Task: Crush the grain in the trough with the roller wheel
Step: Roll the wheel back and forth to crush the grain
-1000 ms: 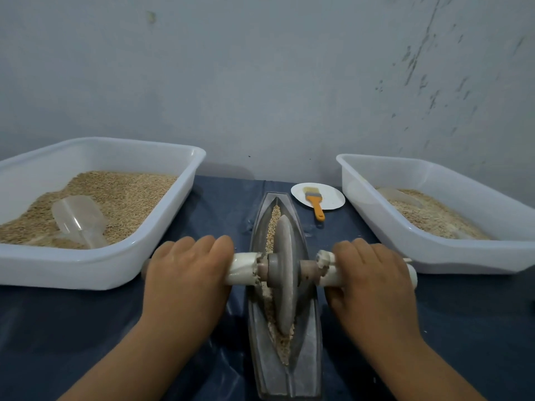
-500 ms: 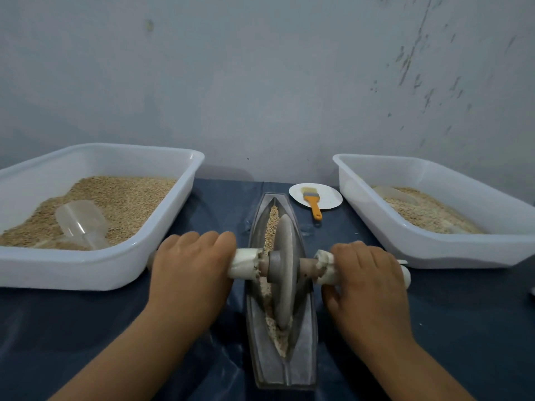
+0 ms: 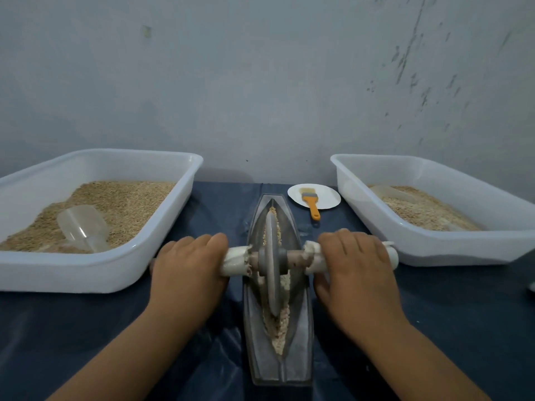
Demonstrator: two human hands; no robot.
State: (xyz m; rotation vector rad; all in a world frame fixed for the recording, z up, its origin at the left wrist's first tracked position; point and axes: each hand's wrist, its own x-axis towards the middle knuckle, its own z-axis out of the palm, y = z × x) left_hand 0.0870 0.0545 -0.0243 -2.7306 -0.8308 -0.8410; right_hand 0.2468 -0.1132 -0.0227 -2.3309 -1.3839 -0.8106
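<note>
Dark blue table cover (image 3: 86, 328) under my metal trough (image 3: 301, 357), grain (image 3: 279, 328) inside; my left hand (image 3: 188, 273) and right hand (image 3: 356, 273) grip the roller wheel (image 3: 272, 264) handles, wheel standing mid-trough

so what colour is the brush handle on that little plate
Orange, on the brush lying across the white plate; the head view shows it.

we see a dull grey metal trough (image 3: 278, 369) and wheel (image 3: 271, 273) dusted with rough grain (image 3: 280, 328), glossy white plastic tubs (image 3: 86, 273), a clear plastic scoop (image 3: 82, 227), and a dark, shiny, wrinkled table cover (image 3: 448, 308).
</note>
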